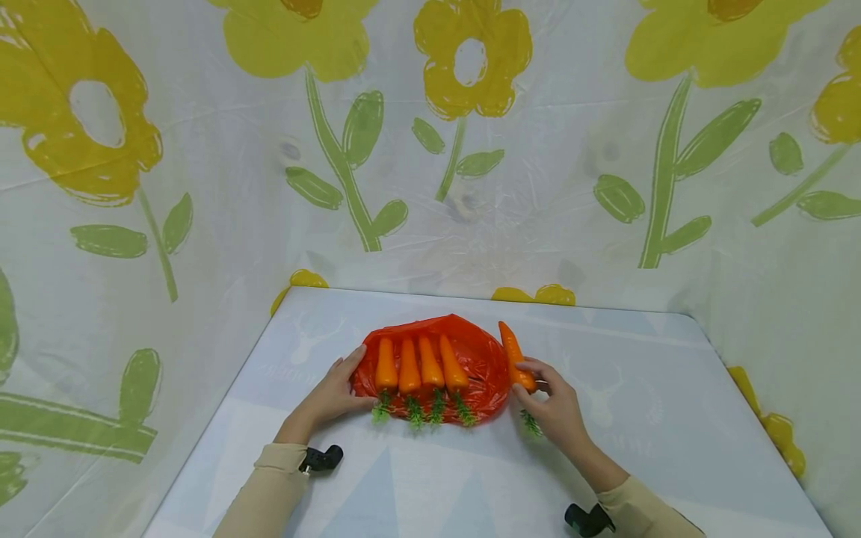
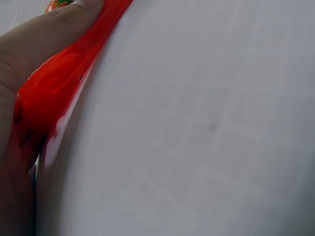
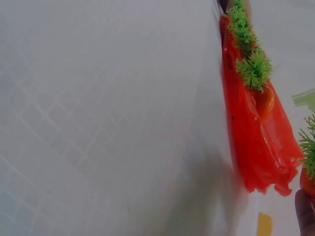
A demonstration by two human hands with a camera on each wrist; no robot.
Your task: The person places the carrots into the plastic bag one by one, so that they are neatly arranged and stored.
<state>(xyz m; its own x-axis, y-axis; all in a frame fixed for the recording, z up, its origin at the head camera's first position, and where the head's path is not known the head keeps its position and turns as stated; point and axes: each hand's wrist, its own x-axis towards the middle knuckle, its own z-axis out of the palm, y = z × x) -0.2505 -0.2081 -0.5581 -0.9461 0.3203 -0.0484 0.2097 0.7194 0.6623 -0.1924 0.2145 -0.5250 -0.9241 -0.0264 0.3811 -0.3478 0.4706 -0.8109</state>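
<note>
Several toy carrots [image 1: 408, 368] with green leafy tops lie side by side on a red plastic bag [image 1: 480, 373] spread on the table. At the bag's left edge is my left hand [image 1: 336, 392], gripping the red plastic; in the left wrist view the thumb [image 2: 54, 34] lies over it. My right hand [image 1: 554, 403] holds another carrot [image 1: 513, 351] by its thick end, just beside the bag's right edge. Its tip points away from me and its green leaves [image 1: 530, 423] hang below the fingers. In the right wrist view only the fingertips and leaves show at the edge.
A pale table [image 1: 646, 418] with faint grey-blue prints carries everything. Behind it and at both sides hangs a white curtain [image 1: 538, 224] with yellow flowers and green leaves. Black wrist cameras [image 1: 323, 458] sit near both sleeves.
</note>
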